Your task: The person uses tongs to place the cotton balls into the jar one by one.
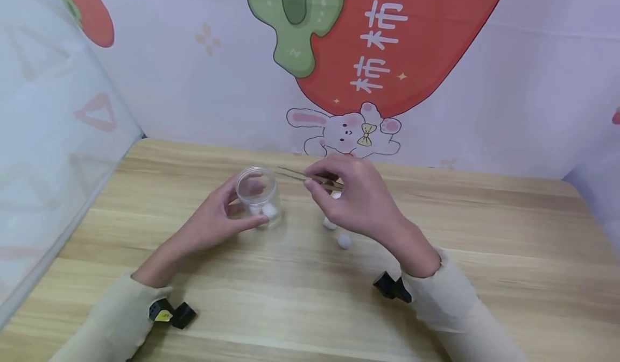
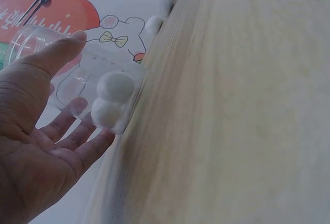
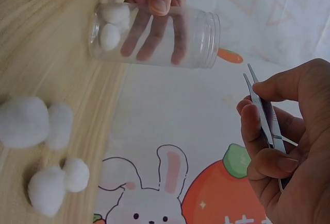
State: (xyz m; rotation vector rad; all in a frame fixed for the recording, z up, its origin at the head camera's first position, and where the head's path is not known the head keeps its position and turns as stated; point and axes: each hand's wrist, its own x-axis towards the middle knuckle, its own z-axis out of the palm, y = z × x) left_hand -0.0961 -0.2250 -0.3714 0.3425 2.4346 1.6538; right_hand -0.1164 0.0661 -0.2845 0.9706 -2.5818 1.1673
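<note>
A clear, lidless plastic jar (image 1: 258, 195) stands upright on the table, and white cotton balls (image 2: 114, 87) lie at its bottom. My left hand (image 1: 220, 208) grips the jar from the side, thumb in front and fingers behind. In my right hand (image 1: 360, 198) I pinch metal tweezers (image 3: 265, 113), their tips slightly apart with nothing between them. The tips point toward the jar's mouth, just to its right and about rim height. Several loose cotton balls (image 3: 47, 190) lie on the table under and beside my right hand, which partly hides them in the head view.
The wooden table (image 1: 271, 308) runs back to a printed cloth (image 1: 194, 82) with a persimmon and a rabbit. Another pale cloth (image 1: 43, 136) hangs along the left side. Black camera mounts (image 1: 392, 288) sit at both wrists.
</note>
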